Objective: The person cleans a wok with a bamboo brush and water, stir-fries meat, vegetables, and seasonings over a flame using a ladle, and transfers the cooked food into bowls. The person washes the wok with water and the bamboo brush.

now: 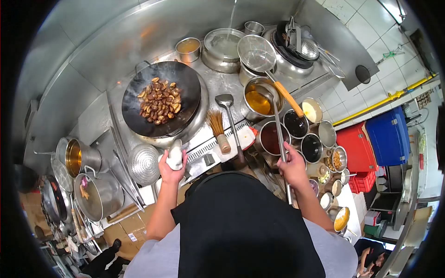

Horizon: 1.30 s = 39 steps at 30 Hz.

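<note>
Brown chunks of food (160,101) lie in a black wok (134,118), with light smoke above it. Just below the wok, my left hand (172,169) is wrapped round a white cloth (175,156). My right hand (293,166) is closed on the long metal handle of a ladle (280,134), whose head is at the pot of amber liquid (258,102). Between my hands lie a bamboo brush (218,127) and a metal spatula (227,109). The perforated skimmer (143,163) sits left of my left hand.
A wire strainer (256,53) with a wooden handle rests across pots at the back. Several sauce containers (311,147) stand on the right. At the left are a pot of oil (74,157) and a large pot (109,199). Another person (371,257) shows at lower right.
</note>
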### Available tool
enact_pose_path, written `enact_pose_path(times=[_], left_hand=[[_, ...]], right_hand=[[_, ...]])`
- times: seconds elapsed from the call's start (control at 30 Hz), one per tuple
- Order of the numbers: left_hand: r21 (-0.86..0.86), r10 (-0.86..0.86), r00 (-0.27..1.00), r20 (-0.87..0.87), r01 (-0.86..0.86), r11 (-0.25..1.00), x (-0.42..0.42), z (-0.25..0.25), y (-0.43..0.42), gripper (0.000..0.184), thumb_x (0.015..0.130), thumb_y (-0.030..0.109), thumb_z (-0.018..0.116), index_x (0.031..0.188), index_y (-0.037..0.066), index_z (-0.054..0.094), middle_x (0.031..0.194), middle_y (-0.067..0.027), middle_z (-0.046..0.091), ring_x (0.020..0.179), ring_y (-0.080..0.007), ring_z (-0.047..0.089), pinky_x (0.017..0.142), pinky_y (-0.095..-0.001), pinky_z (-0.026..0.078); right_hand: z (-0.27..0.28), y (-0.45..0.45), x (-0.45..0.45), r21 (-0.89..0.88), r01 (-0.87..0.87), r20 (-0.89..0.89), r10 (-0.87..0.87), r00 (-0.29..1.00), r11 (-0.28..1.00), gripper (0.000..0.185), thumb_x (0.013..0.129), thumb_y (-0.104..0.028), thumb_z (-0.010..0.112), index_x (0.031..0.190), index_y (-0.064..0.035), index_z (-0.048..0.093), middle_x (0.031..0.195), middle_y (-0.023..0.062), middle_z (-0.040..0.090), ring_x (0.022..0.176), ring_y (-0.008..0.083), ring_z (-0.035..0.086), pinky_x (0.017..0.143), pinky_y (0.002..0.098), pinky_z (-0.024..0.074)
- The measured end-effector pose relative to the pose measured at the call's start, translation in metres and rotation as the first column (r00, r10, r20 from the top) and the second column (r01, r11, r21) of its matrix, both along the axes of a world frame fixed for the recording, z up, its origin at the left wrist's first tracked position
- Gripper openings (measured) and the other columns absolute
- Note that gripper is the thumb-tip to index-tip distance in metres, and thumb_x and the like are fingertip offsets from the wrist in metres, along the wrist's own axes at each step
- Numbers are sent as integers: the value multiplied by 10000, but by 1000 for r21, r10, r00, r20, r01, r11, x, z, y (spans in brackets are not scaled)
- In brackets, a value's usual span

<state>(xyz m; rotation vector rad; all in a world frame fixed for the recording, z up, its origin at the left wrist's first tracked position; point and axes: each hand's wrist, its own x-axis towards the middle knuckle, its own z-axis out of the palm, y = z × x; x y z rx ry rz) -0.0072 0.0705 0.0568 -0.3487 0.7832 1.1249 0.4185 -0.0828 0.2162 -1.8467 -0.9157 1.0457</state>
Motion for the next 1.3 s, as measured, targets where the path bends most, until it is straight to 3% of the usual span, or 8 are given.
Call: enact_pose_path(times=[0.07,0.23,0.37,0.47,0.6,0.8,1.07,1.3], left_hand=[[52,28,998,-52,-25,998,-2,-8,-6,535,1032,429,666,1390,37,605,1332,-171,682,1245,-391,651,1092,-522,540],[72,85,993,88,-91,993,-14,-17,-8,610,1043,472,636,1463,40,540,1405,-187,638,1302,-409,601,1125,-538,504],[156,-35,999,11,33,987,-10,7,9,593,1073,505,567,1494,90,513,1479,-168,606,1361,-394,568,1166,-579,441],[240,-131,988,-81,147,960,-3,19,30,571,1097,531,529,1489,116,510,1474,-161,615,1372,-366,577,1185,-614,408],[80,-212,958,-193,230,970,3,16,67,521,1095,533,548,1415,123,536,1364,-170,671,1286,-393,637,1123,-663,457],[-48,-428,832,-352,441,896,3,-49,128,298,1022,310,619,1196,71,577,1004,-137,712,846,-372,726,685,-545,604],[-69,-343,917,-205,336,939,45,105,-10,177,1038,142,451,1116,29,563,1039,-186,674,815,-366,716,620,-553,602],[-51,-210,956,-203,204,978,35,27,69,165,1023,184,551,1103,41,533,993,-200,686,836,-391,727,668,-543,627]], right_hand=[[5,3,11,-51,71,-351,-85,932,996,757,926,62,649,1639,-15,406,880,19,633,693,94,583,646,252,516],[31,-5,-17,-8,-324,581,268,769,946,794,894,21,671,1637,7,392,1014,96,663,898,168,684,854,333,568],[56,51,-26,103,-461,-77,470,880,881,797,916,32,675,1657,-86,408,1062,57,644,760,160,619,720,300,534],[2,151,-30,167,-337,-868,300,395,927,852,928,4,734,1677,-84,339,963,44,624,587,88,518,507,264,423],[-79,188,-128,215,-406,-301,456,838,888,798,963,47,682,1671,-84,340,849,19,586,581,76,498,490,264,389],[-30,132,-74,19,-528,-404,489,773,849,730,958,37,687,1635,-65,433,799,-4,578,557,89,509,505,262,408],[119,78,22,-63,-901,-362,832,421,428,784,950,56,682,1669,-84,404,963,4,626,815,72,570,726,240,502],[43,147,-38,-94,-900,55,905,422,425,710,911,45,683,1590,-48,496,1183,84,718,943,162,652,824,325,555]])
